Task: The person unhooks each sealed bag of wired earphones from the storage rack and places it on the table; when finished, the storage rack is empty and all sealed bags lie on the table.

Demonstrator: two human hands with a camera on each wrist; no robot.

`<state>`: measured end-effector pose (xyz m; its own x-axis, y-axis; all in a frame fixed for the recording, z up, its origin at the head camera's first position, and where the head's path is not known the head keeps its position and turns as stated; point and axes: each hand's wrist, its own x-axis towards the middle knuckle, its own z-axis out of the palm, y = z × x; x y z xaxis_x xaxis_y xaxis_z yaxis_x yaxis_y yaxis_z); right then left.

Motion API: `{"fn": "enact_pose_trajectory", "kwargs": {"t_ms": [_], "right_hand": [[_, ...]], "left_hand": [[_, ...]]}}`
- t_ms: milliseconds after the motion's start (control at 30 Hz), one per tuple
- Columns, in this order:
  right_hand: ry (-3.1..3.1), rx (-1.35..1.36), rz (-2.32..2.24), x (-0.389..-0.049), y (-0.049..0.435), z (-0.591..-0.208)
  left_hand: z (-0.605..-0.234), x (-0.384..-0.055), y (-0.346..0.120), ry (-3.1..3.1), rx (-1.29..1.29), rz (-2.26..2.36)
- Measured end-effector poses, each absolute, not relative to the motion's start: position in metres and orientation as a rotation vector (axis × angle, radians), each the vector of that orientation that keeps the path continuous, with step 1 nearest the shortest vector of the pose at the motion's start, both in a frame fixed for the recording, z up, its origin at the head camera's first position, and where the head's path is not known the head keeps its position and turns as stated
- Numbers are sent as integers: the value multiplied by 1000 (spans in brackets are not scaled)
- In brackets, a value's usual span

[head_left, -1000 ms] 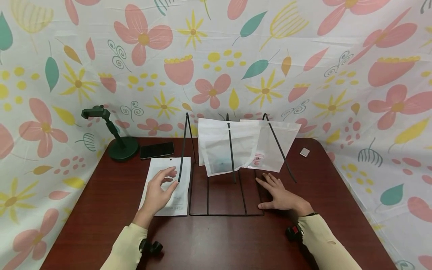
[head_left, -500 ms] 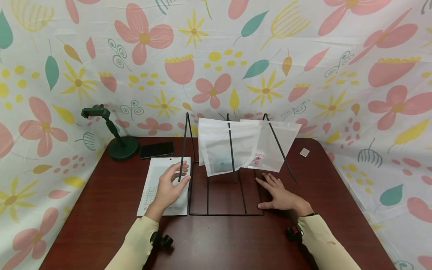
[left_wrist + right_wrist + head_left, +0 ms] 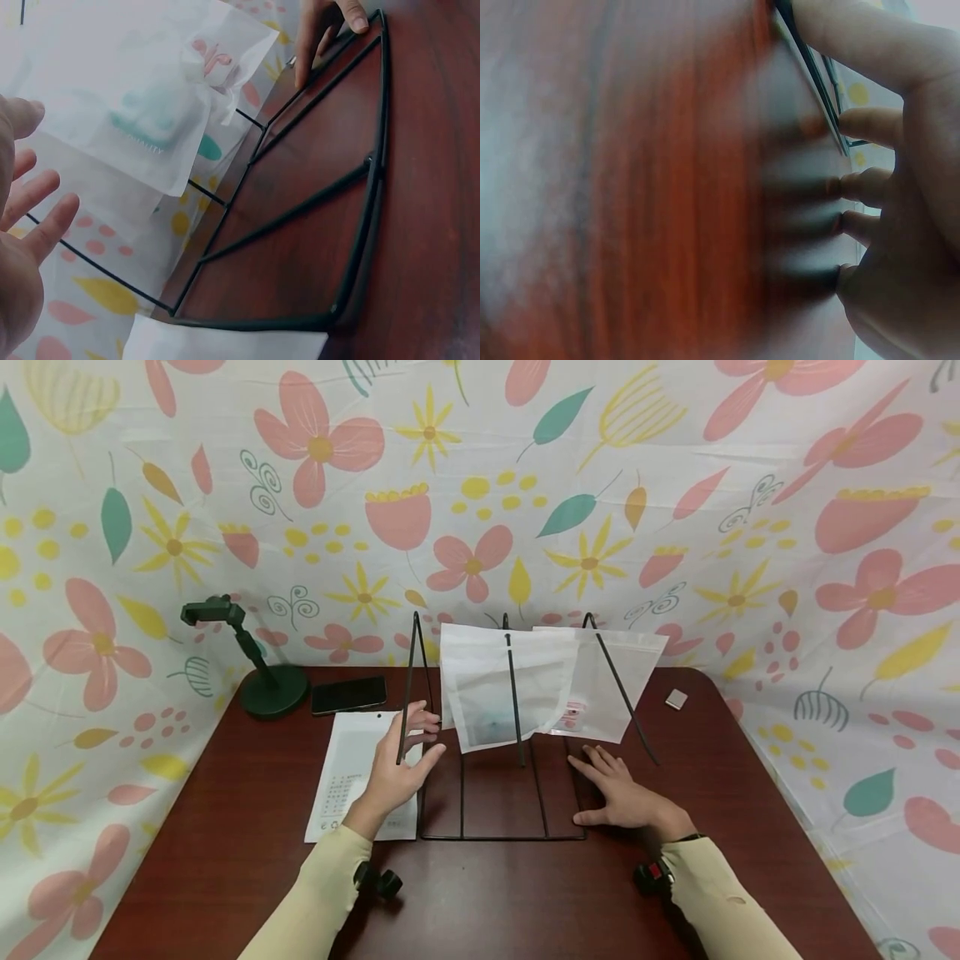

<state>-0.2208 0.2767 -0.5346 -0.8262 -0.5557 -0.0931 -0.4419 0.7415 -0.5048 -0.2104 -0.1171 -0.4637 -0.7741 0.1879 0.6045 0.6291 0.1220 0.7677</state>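
"Cream cloth sleeves (image 3: pixel 307 897) come in from the near side. What are the hands doing?"

"The left hand (image 3: pixel 392 777) has its fingers apart and a bit bent, with nothing gripped. It is at the left arm of the black wire rack (image 3: pixel 502 838). I can't tell if it touches that arm. The right hand (image 3: pixel 621 795) is spread wide, with its thumb on the rack's near right corner."

"Where is the rack?"

"On the shiny red-brown wood table (image 3: pixel 480 902), between the hands. It has thin, round bars, a flat base and three slanting arms."

"What's on it?"

"A soft white bag (image 3: pixel 480 693) hangs on the middle arm, with something blue-green showing through low down. A clearer bag (image 3: pixel 641 660) hangs to its right, behind the right arm, with red print near its bottom."

"And farther out?"

"A flat white packet (image 3: pixel 352 760) lies left of the rack. Past it are a smooth black phone (image 3: pixel 348 695) and a dark green stand (image 3: pixel 273 692) with a round foot. A small white square (image 3: pixel 677 699) sits at the far right."

"What's different from one second ago?"

"The left hand has slid right, off most of the packet, so more print shows. The right hand stayed put."
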Motion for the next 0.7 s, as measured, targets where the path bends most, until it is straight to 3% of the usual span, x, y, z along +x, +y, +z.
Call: {"fn": "enact_pose_trajectory", "kwargs": {"t_ms": [700], "right_hand": [[2701, -799, -704, -221, 277, -535]], "left_hand": [[-461, -224, -101, -1983, -857, -1720]]}}
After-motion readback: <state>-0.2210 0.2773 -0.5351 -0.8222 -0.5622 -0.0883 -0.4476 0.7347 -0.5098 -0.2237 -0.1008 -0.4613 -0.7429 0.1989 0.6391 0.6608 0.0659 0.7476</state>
